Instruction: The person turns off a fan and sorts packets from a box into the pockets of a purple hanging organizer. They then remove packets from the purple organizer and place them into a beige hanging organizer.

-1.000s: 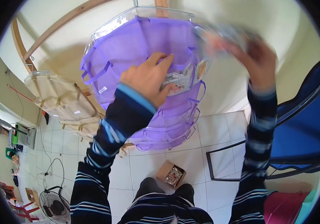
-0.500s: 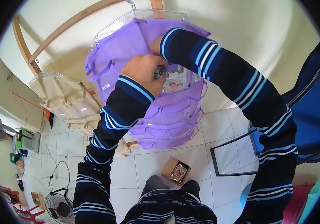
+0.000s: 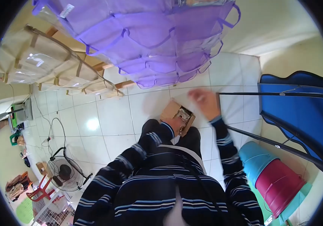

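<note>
A small open cardboard box sits on the tiled floor by my knees, with clear plastic packets inside. My left hand is at the box's near left side, its fingers reaching over the contents and partly hidden. To the right of the box, my right hand is raised above the floor, its fingers smeared by motion. At the top of the view hangs a purple organizer with rows of clear pockets. A packet shows in one of its upper pockets, cut off by the frame edge.
A beige pocket organizer hangs on the left. At right is a blue folding chair with a black frame, near stacked blue and maroon buckets. A fan and cables are at lower left.
Both hands have left the purple organizer's upper pocket and come down toward the floor. My left hand is now at the box, my right beside it. The view has tilted downward.
</note>
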Demonstrator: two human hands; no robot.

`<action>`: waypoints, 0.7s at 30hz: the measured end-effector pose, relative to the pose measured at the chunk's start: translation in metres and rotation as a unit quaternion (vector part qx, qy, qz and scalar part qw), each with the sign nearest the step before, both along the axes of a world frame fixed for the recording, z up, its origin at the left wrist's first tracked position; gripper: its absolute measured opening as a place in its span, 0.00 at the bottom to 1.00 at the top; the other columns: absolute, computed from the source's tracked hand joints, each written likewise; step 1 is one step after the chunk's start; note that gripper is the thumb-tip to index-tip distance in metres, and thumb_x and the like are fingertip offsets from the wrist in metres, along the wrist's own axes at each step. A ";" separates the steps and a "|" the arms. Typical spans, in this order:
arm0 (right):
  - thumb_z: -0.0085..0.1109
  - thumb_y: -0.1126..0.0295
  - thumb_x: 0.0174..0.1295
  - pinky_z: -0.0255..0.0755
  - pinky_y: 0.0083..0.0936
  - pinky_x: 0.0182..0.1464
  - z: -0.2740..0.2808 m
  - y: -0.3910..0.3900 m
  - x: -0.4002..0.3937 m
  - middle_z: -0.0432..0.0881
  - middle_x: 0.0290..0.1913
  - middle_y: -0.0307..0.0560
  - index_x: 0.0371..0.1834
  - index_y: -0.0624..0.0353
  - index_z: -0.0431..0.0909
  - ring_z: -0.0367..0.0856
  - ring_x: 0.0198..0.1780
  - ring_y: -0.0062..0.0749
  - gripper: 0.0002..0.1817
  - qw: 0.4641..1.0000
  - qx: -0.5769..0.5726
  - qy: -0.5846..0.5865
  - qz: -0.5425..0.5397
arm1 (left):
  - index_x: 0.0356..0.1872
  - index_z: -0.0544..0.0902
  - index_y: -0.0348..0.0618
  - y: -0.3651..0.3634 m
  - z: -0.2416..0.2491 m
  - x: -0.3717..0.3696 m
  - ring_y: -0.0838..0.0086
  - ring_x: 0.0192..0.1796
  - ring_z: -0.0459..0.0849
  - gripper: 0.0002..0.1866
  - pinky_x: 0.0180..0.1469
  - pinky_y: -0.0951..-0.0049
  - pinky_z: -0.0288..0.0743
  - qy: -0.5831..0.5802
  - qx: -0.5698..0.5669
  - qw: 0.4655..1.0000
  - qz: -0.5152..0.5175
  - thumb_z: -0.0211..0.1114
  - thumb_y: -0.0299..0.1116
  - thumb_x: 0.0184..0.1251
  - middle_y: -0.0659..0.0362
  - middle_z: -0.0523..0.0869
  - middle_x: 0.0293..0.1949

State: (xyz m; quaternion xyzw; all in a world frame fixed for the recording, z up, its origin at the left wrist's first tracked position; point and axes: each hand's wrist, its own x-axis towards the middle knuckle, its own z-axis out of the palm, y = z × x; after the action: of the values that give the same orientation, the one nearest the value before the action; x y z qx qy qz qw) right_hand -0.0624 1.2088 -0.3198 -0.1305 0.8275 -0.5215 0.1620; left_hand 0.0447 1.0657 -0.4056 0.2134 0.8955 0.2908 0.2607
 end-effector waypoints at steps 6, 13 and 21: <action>0.59 0.66 0.40 0.67 0.30 0.42 -0.196 -0.011 0.107 0.74 0.35 0.53 0.41 0.62 0.69 0.73 0.40 0.40 0.22 0.933 0.310 -0.163 0.086 | 0.49 0.68 0.50 -0.010 -0.038 0.033 0.62 0.31 0.79 0.21 0.28 0.65 0.74 -0.129 -0.208 0.966 -0.082 0.51 0.30 0.48 0.54 0.75 0.42; 0.61 0.60 0.39 0.59 0.36 0.52 -0.204 -0.014 0.106 0.64 0.47 0.59 0.49 0.61 0.58 0.60 0.50 0.53 0.34 0.926 0.365 -0.080 -0.048 | 0.56 0.59 0.46 0.000 -0.029 0.052 0.66 0.25 0.80 0.27 0.24 0.65 0.73 -0.057 -0.246 0.966 0.050 0.48 0.29 0.50 0.53 0.69 0.48; 0.53 0.54 0.42 0.61 0.39 0.51 -0.204 -0.018 0.110 0.57 0.56 0.56 0.57 0.56 0.49 0.54 0.56 0.53 0.39 0.929 0.338 -0.132 -0.066 | 0.50 0.64 0.48 -0.013 0.039 0.003 0.59 0.38 0.76 0.25 0.35 0.64 0.72 0.024 -0.035 0.985 0.165 0.51 0.28 0.45 0.55 0.68 0.50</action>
State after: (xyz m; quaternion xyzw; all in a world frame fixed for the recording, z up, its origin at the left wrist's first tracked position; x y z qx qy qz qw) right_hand 0.0476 1.1906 -0.5240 0.0574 0.9327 -0.2326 0.2696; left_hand 0.0478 1.0531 -0.3661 0.0599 0.9342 0.2929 0.1946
